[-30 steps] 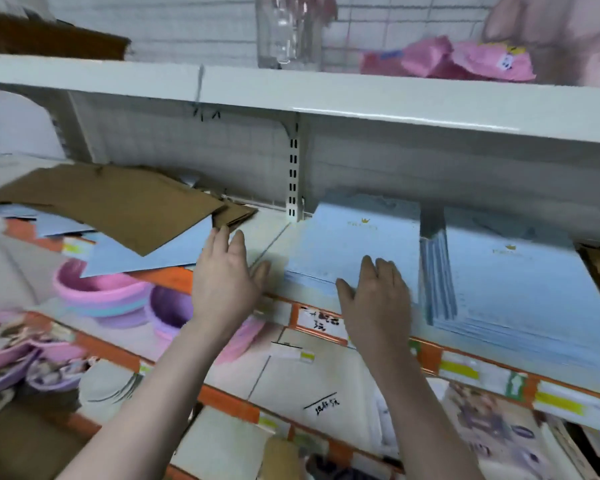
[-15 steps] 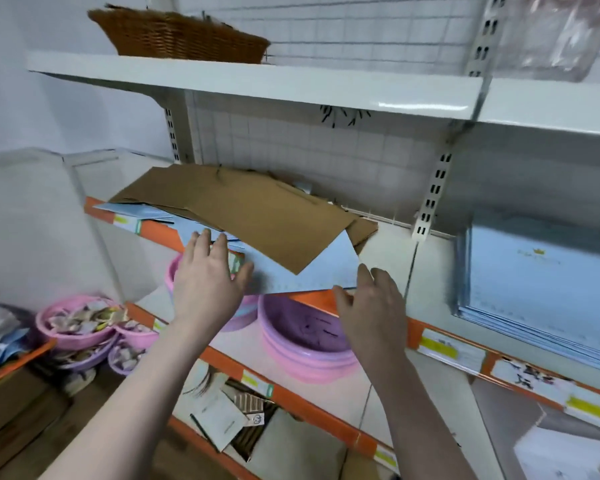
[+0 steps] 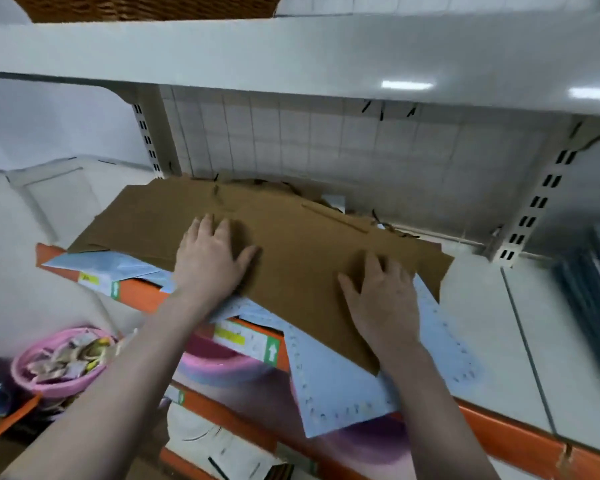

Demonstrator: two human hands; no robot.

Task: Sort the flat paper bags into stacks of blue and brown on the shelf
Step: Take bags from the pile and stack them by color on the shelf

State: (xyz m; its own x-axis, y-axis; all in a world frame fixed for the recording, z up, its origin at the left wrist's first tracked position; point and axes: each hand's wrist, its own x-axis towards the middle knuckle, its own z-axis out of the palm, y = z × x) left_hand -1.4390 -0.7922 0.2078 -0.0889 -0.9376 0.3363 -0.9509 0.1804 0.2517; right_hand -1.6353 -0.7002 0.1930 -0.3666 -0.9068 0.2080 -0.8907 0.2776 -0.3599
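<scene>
Brown paper bags lie jumbled over blue paper bags at the shelf edge. My left hand and right hand press flat on top, fingers spread, gripping nothing. I judge I must lift the brown sheets clear next.

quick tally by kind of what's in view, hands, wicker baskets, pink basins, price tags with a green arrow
hands: 2, left hand and right hand, both flat on the brown paper bags
wicker baskets: 1, the wicker basket on the upper shelf
pink basins: 2, one at lower left, one under the shelf edge
green-arrow price tags: 2, and
total: 7
</scene>
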